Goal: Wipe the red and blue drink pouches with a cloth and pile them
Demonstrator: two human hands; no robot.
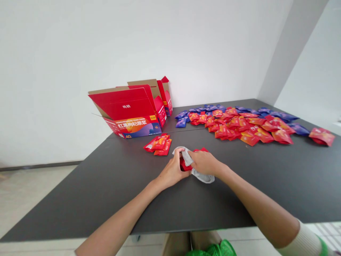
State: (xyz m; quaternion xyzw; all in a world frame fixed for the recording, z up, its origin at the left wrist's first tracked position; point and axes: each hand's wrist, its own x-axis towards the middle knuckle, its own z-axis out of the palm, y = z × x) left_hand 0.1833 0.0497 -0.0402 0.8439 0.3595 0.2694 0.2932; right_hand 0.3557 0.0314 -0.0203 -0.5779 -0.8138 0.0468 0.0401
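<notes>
Near the table's middle, my left hand (173, 168) is closed around a red pouch (183, 164), its fingers curled at the pouch's left side. A light grey cloth (203, 176) is bunched in my right hand (204, 163), which presses it against the pouch from the right. Part of the pouch is hidden behind the cloth and my fingers. Just beyond my left hand, a few red pouches (160, 143) lie in a small stack.
Open red cartons (138, 127) stand at the back left of the dark table (106, 192). A wide heap of red pouches (234, 124) spreads across the back right, with blue pouches (181, 122) behind and around it. One red pouch (321, 136) lies near the right edge.
</notes>
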